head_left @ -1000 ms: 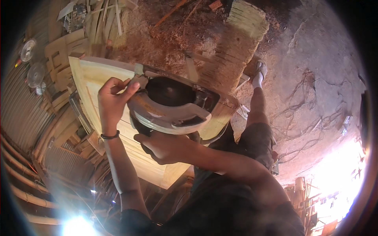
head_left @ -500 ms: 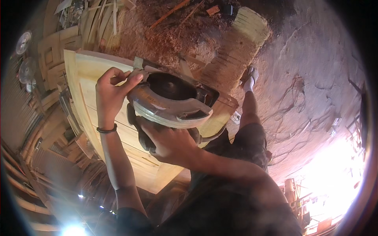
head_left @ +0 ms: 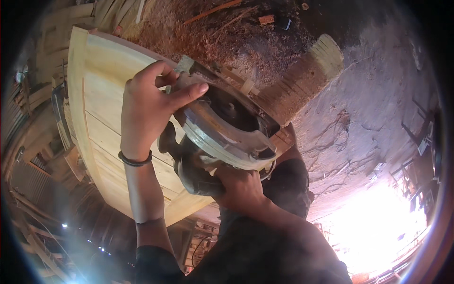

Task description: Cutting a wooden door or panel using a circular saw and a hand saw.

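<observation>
A circular saw (head_left: 224, 135) with a worn metal blade guard and dark motor body lies tilted at the edge of a pale wooden panel (head_left: 111, 137). My right hand (head_left: 241, 187) is closed round its rear handle, the fingers partly hidden by the saw body. At the front end my left hand (head_left: 149, 104) is closed, thumb against the guard and curled fingers at the edge of the base plate. Beside those fingers a small pale block-like piece (head_left: 184, 64) sticks out; whether it belongs to the saw, I cannot tell. The blade itself is hidden.
A ridged, worn board (head_left: 307, 78) lies on the floor beyond the saw. Sawdust and wood scraps (head_left: 266, 20) cover the ground at the far side. Loose cables (head_left: 331, 142) trail over the floor on the right. Boards are stacked along the left.
The saw and both hands appear further right and turned in view, and the panel has shifted as the view moved. My left thumb now reaches further over the guard.
</observation>
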A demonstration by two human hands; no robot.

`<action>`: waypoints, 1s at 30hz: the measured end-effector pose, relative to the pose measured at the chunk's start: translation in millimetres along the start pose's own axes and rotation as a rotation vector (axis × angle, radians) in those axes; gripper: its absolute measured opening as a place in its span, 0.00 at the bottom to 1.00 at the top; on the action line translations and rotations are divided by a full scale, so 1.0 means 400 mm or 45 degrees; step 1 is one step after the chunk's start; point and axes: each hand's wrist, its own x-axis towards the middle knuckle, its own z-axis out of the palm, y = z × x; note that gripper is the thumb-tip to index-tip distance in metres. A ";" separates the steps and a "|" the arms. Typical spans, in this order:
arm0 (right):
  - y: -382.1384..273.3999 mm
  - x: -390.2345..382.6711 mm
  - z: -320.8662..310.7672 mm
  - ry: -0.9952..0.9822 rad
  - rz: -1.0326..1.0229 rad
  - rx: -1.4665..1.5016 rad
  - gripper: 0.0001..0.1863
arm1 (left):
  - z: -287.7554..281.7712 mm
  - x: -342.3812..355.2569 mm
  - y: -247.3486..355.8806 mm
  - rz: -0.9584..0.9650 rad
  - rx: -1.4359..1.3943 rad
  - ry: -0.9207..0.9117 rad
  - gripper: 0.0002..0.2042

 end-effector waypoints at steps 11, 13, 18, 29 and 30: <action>-0.022 0.052 -0.058 -0.055 -0.190 0.095 0.15 | -0.007 0.002 0.021 -0.021 0.078 -0.061 0.22; -0.017 0.063 -0.058 -0.109 -0.180 0.119 0.15 | -0.001 0.001 0.010 -0.027 0.072 -0.055 0.22; -0.023 0.062 -0.072 -0.159 -0.175 0.138 0.15 | -0.004 -0.007 0.029 -0.136 0.025 -0.097 0.22; 0.006 0.023 -0.004 -0.097 -0.152 0.255 0.17 | 0.058 -0.249 -0.114 -0.178 -0.367 0.363 0.14; -0.010 0.028 -0.014 -0.135 -0.137 0.088 0.22 | 0.063 -0.254 -0.121 -0.213 -0.362 0.336 0.15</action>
